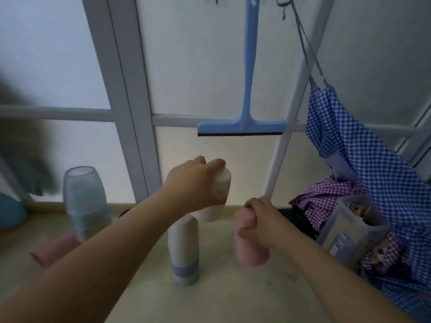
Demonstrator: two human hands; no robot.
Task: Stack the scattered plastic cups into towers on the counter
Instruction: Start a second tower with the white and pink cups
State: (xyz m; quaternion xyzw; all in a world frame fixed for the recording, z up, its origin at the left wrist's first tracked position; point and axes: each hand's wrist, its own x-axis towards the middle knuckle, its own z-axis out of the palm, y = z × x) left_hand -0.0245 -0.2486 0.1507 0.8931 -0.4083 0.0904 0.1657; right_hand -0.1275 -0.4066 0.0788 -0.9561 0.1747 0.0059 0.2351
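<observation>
At the centre of the frame the left hand [194,183] is curled around a white cup [218,197], holding it tilted with its lower rim just over the top of a tower of cups [184,250]. That tower stands upright on the beige surface [233,294], white at the top, with green and purple bands near its base. Right of centre, the right hand [261,220] is clamped on a pink cup [250,245], held above the surface and blurred. At lower left another pink cup [54,250] lies on its side, next to a clear vase [85,201] standing at the left. A blue squeegee [242,113] hangs against the window in the upper middle. On the right sit blue checked cloth [363,155], purple checked cloth [326,194] and a clear plastic container [349,227].
</observation>
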